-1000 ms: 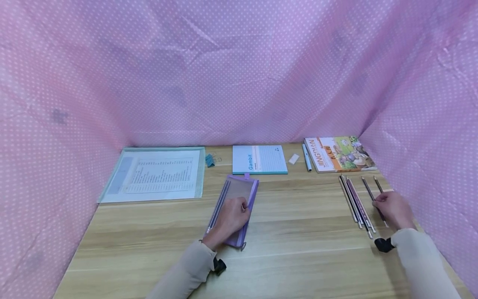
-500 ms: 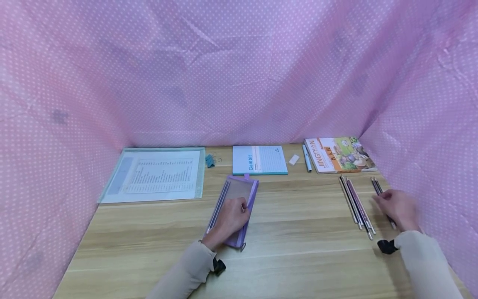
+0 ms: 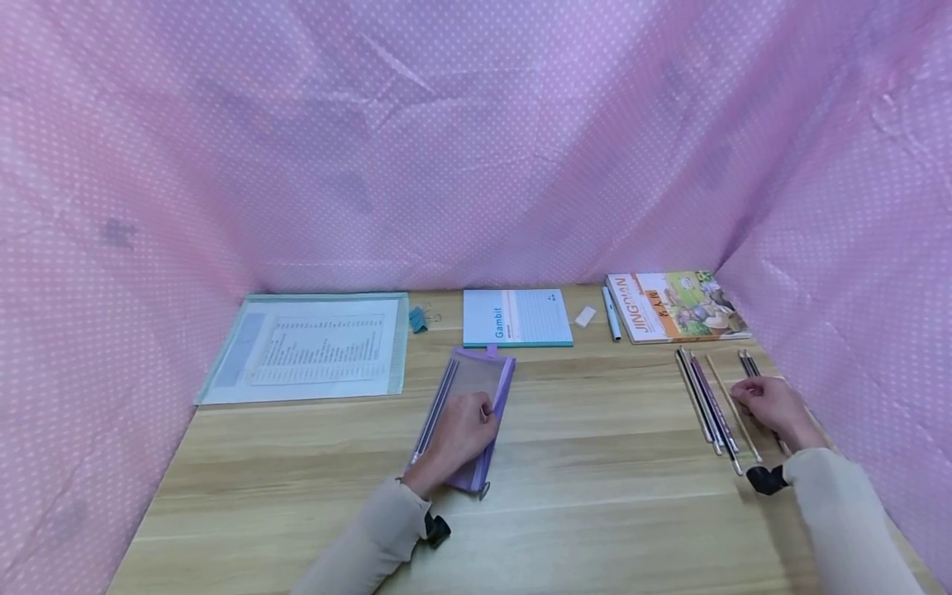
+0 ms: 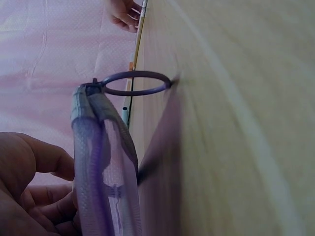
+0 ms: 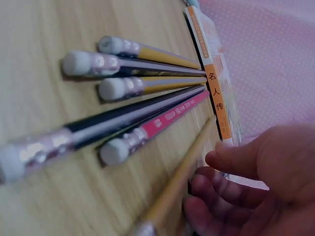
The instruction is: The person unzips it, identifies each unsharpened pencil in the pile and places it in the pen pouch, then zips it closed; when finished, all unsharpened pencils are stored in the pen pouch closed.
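In the head view my left hand point(image 3: 461, 426) lies over a purple mesh pencil pouch point(image 3: 504, 382), its fingers curled at the pouch's right edge. The left wrist view shows the zipped edge point(image 4: 93, 162) raised, thumb and fingers against it. Dark pencils point(image 3: 439, 405) lie along the pouch's left side. My right hand point(image 3: 773, 405) is low over the table at the right, fingers loosely bent, tips right beside a yellow pencil point(image 5: 184, 172). Left of that pencil lies a bundle of several pencils point(image 3: 706, 405); dark pencils point(image 3: 748, 364) extend partly hidden beneath the right hand.
Along the back are a document sleeve point(image 3: 320, 347), a teal binder clip point(image 3: 419, 320), a notebook point(image 3: 518, 318), an eraser point(image 3: 585, 316), a pen point(image 3: 611, 314) and an illustrated book point(image 3: 680, 307). Pink dotted cloth point(image 3: 476, 165) walls the table in.
A dark pencil has moved right beside another one. My right hand has since shifted left, and a yellow pencil now lies apart from the bundle. The left hand stays still.
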Available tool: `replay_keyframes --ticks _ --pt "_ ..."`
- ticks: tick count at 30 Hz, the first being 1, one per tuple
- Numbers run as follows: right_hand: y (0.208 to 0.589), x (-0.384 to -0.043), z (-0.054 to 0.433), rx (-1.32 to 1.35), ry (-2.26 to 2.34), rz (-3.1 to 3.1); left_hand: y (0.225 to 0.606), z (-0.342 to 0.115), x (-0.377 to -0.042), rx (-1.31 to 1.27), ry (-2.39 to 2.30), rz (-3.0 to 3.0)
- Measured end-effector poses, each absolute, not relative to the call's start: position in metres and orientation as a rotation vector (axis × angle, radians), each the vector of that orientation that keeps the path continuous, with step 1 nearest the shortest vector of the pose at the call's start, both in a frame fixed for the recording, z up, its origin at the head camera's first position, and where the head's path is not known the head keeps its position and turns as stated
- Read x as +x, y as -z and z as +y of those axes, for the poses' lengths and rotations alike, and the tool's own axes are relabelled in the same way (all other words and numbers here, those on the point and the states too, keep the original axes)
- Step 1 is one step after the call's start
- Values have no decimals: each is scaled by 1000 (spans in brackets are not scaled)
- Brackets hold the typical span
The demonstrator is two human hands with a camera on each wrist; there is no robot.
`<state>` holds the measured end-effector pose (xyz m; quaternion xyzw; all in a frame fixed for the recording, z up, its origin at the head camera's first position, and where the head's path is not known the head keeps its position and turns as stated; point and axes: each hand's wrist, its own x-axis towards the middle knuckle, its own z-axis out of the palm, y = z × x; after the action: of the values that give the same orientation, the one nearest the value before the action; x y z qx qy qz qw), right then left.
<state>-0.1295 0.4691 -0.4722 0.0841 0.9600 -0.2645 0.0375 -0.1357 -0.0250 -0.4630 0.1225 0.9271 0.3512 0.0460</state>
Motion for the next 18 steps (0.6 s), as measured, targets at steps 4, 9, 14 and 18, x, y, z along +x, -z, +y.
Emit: replay_keyframes --ticks 4,9,14,18 --pt "469 -130 470 230 702 2936 463 -25 -135 382 -1068 2840" --pt "465 -130 470 206 613 2938 463 -25 -136 386 -1070 2834" --pt "463 -131 467 206 597 2931 464 -26 -137 375 -1071 2827" --pt "459 -132 465 213 633 2918 463 -26 -137 382 -1082 2825"
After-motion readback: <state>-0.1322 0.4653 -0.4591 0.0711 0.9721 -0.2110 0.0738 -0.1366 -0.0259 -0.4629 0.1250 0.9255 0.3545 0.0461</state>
